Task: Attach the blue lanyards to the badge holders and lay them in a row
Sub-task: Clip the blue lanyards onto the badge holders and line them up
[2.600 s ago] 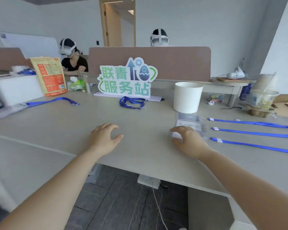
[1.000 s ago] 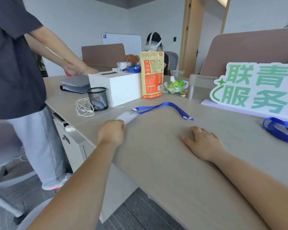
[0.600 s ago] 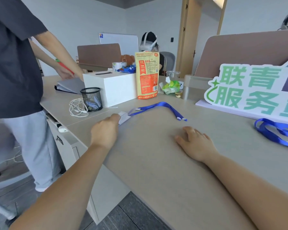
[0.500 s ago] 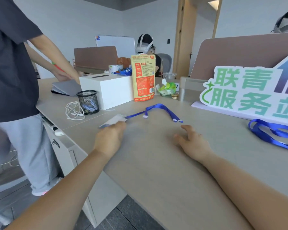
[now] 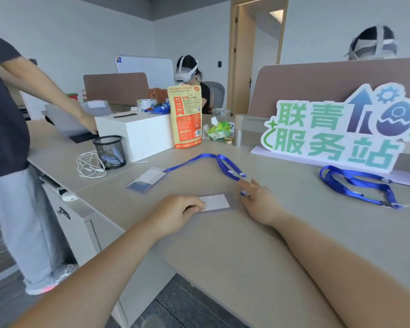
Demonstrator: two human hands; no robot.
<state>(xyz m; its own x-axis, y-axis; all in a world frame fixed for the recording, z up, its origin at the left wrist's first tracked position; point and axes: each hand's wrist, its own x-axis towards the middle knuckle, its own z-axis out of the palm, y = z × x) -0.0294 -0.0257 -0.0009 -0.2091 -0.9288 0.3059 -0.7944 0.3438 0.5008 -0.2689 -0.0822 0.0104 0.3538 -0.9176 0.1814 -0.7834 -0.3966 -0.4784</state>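
Note:
A clear badge holder [image 5: 215, 202] with a white card lies flat on the table in front of me. My left hand [image 5: 176, 210] pinches its left edge. My right hand [image 5: 258, 201] rests just right of it with fingers apart, and a small blue lanyard end [image 5: 243, 192] sits at its fingertips. Farther left lies a second badge holder [image 5: 146, 179] with a blue lanyard [image 5: 199, 158] running from its top corner and looping back toward my right hand. A loose bundle of blue lanyards [image 5: 355, 183] lies at the right.
A green-lettered sign [image 5: 329, 133] stands behind the bundle. At the left are a white box [image 5: 140, 136], a black mesh cup [image 5: 110, 150], a white cable [image 5: 89, 164] and an orange pouch [image 5: 186, 117]. A standing person [image 5: 7, 138] is at the table's left end.
My left hand has drawn back from the table's left part toward me with a badge holder. The lanyard's loop has folded nearer my right hand, which has barely moved.

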